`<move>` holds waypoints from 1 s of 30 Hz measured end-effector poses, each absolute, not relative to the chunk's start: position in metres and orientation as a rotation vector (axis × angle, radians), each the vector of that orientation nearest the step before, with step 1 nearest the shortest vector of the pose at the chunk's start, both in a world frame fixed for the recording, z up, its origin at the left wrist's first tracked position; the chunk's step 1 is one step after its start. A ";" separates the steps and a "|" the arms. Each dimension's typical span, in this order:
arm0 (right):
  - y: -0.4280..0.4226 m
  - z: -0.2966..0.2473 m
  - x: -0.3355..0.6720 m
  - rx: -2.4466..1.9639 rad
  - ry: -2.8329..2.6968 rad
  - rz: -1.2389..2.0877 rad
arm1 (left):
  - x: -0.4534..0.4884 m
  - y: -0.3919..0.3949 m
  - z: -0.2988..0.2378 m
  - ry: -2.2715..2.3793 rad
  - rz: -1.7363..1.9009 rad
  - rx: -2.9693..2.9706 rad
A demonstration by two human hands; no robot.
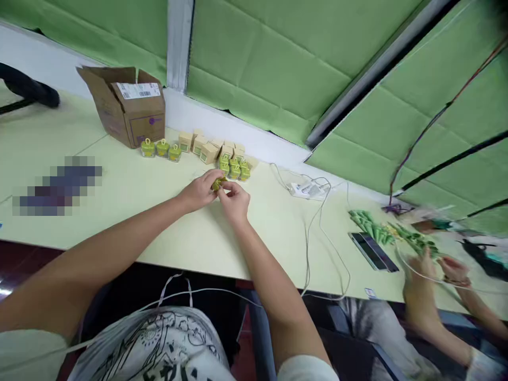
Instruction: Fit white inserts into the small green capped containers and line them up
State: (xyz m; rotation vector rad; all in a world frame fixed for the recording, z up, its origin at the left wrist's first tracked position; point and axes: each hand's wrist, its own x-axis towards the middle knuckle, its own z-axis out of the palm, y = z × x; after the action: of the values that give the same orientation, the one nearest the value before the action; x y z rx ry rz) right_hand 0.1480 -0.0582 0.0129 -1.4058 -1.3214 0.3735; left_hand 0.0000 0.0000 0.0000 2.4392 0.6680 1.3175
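Note:
Over the table my left hand (200,192) and my right hand (235,202) meet with bent fingers around a small yellow-green piece (217,183). It resembles the lids of the small containers behind it, but my fingers hide most of it. My left thumb and fingers grip it from the left, while my right fingertips pinch its right side. Just beyond my hands stands a cluster of small clear containers with yellow-green lids (234,172). Further left is a row of three similar ring-topped containers (162,148).
Several small tan boxes (208,152) stand behind the containers, beside an open cardboard box (145,121). On the right are a power strip (307,190) with white cables, a phone (373,252) and green bundles (371,225). A co-worker's hands (426,264) are at the far right.

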 end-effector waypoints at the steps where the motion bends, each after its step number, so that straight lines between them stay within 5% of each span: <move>1: -0.058 0.012 0.148 -1.402 -1.318 0.380 | 0.000 -0.001 0.000 0.682 1.307 2.426; 15: -0.054 0.009 0.154 -1.408 -1.310 0.494 | -0.001 -0.002 0.004 0.558 1.271 2.020; 30: -0.054 0.012 0.158 -1.408 -1.451 0.466 | -0.009 0.000 0.008 0.549 1.247 2.383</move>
State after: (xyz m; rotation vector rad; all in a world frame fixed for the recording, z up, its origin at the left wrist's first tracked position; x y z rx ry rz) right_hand 0.1582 -0.0544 0.0118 -1.4084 -1.4509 0.4663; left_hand -0.0089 -0.0004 0.0083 2.3828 0.5490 1.2465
